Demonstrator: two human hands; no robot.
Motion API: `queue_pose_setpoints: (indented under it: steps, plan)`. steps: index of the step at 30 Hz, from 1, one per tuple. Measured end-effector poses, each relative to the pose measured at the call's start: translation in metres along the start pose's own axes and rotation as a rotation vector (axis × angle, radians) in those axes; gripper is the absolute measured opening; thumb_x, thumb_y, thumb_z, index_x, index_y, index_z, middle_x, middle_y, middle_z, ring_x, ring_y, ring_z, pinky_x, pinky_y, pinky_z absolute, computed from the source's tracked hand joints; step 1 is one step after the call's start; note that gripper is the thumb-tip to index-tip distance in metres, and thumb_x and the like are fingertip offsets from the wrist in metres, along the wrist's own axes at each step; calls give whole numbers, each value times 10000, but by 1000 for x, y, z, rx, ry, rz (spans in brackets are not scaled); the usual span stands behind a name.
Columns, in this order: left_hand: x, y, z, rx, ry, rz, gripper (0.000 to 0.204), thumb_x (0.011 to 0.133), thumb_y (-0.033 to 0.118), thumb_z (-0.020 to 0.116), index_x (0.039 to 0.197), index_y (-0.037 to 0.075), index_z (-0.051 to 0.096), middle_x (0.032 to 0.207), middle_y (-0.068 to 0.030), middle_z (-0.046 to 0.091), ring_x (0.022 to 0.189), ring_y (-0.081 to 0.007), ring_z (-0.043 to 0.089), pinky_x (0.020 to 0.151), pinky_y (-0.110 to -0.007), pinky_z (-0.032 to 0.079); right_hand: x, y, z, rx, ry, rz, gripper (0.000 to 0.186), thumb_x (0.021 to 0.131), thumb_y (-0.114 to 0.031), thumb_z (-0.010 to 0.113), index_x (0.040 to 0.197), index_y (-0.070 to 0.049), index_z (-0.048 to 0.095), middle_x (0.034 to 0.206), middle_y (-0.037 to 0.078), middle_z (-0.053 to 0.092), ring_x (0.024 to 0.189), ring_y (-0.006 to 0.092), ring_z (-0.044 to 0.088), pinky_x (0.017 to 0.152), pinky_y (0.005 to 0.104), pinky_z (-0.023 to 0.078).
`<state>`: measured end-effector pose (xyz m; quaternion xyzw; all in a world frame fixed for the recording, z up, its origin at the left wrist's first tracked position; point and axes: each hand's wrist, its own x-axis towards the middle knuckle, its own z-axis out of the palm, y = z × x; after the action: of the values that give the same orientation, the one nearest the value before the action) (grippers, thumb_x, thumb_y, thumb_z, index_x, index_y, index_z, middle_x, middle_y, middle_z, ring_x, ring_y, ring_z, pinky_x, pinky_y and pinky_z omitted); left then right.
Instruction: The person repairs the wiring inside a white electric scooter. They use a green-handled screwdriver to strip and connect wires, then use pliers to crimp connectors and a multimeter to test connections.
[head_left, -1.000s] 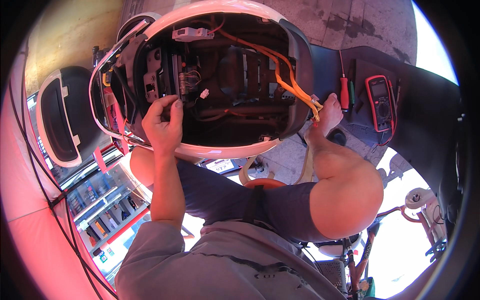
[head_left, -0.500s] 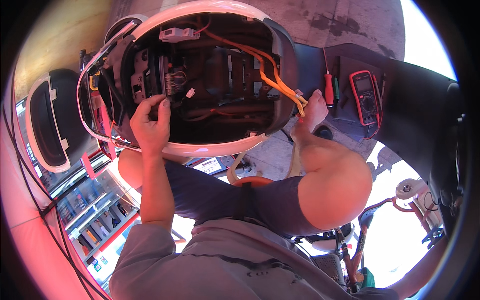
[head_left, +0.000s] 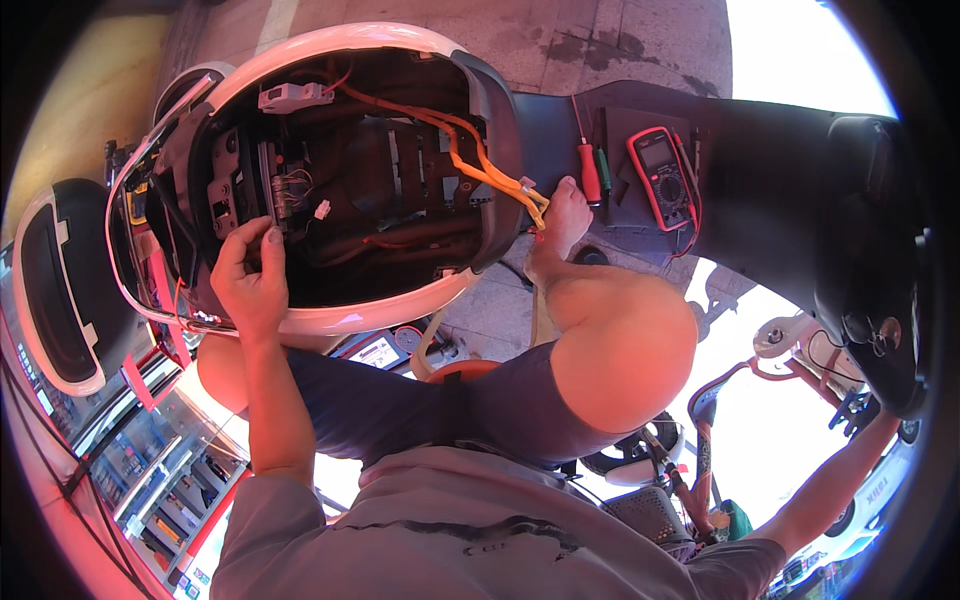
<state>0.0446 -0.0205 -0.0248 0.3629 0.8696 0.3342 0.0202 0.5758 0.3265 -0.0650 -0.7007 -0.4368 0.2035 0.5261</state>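
Note:
My left hand (head_left: 250,285) is at the near left rim of an open scooter body shell (head_left: 370,318), white outside and dark within. Thumb and fingertips are pinched together beside a bundle of thin wires (head_left: 292,192); whatever they may grip is hidden. A small white plug connector (head_left: 322,209) hangs on a thin wire just right of the fingertips. My right forearm (head_left: 840,485) reaches out to the far right, where its hand disappears behind a dark rounded part (head_left: 870,290). Thick orange cables (head_left: 480,165) run across the shell and over its right rim. A grey breaker-like block (head_left: 292,97) sits at the far side inside.
On the black surface to the right lie a red-handled screwdriver (head_left: 589,172), a green-handled tool (head_left: 603,170) and a red multimeter (head_left: 661,178) with leads. My bare foot (head_left: 568,215) rests beside the cable ends. A black panel with white rim (head_left: 62,290) stands at left.
The whole view has shifted, so the shell, tools and my left hand appear farther left. My left hand keeps its pinch by the wires. More of my right forearm shows.

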Motion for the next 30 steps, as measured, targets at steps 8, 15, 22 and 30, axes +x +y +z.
queue_pose_setpoints:
  steps: [8, 15, 22, 30]
  plan:
    - [-5, -23, -5, -298, 0, 23, 166, 986, 8, 616, 1137, -36, 670, 1045, -52, 704, 897, -81, 639, 814, -197, 498, 52, -83, -171, 57, 371, 20, 300, 944, -11, 479, 1236, 37, 526, 940, 89, 655, 575, 73, 407, 501, 190, 309]
    - [-20, 4, -8, -561, -28, 41, 195, 999, -3, 560, 1159, -32, 668, 1145, -91, 694, 969, -128, 651, 892, -246, 522, -67, -69, -178, 101, -201, -194, 227, 1027, -40, 450, 1247, 3, 485, 1193, 179, 671, 868, 151, 667, 794, 270, 525]
    - [-77, 135, 11, -1086, -610, 269, 286, 892, -77, 566, 1155, -14, 659, 1181, -132, 644, 945, -148, 641, 832, -266, 522, -173, -131, -104, 100, -795, -404, 254, 956, 106, 461, 1174, 20, 560, 1262, 201, 650, 1143, 241, 670, 1001, 356, 501]
    - [-117, 261, 81, -1240, -803, 260, 409, 939, -30, 546, 1343, 29, 541, 1236, -83, 591, 978, -138, 628, 861, -273, 512, -215, -186, -57, 257, -827, -606, 258, 875, 93, 545, 1103, 3, 623, 1218, 165, 699, 1355, 328, 513, 1038, 387, 481]
